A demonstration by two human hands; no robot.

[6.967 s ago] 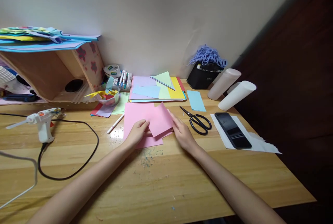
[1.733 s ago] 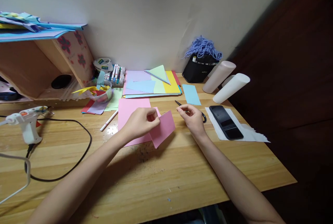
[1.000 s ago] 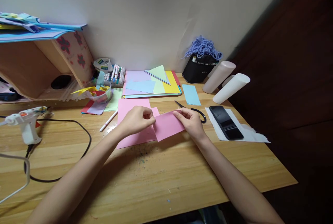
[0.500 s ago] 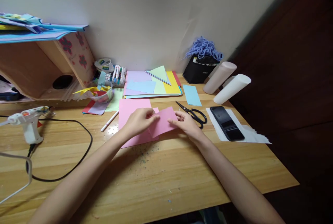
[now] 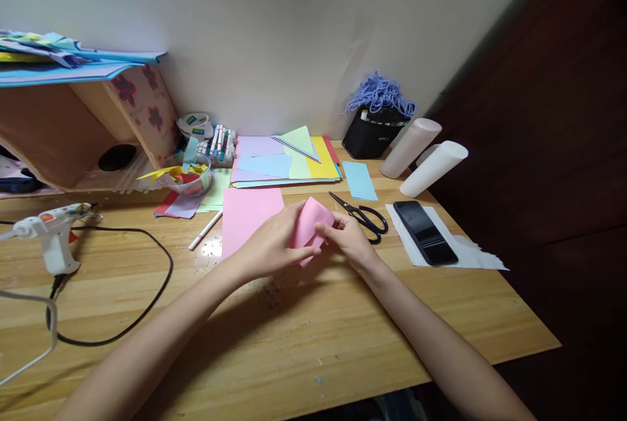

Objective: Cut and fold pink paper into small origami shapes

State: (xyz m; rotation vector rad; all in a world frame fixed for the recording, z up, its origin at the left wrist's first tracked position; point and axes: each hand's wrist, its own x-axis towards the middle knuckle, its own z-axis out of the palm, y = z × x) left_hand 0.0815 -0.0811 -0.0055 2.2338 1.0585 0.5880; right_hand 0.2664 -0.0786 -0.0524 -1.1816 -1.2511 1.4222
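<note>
Curving softly, a small pink paper (image 5: 307, 222) is held just above the middle of the worktop (image 5: 294, 356); it looks bent over, with a rounded fold at the top and a part pointing downward. The left hand (image 5: 274, 241) is curled around its left side, the thumb stretched near the lower part, while the right hand (image 5: 353, 241) pinches its right side between thumb and fingers. A bigger pink sheet (image 5: 249, 217) lies flat, partly covered by the left hand. Just behind the right hand lie black scissors (image 5: 356, 212), and farther right a phone (image 5: 425, 233) rests on a torn white sheet (image 5: 473, 254). To the left are a white pen (image 5: 206, 230) and, well apart, a glue gun (image 5: 59, 245). Behind, a stack of coloured papers (image 5: 326, 156) limits the room. Toward the front, the wood, with small specks, stretches between the arms (image 5: 159, 333) until the edge.
</note>
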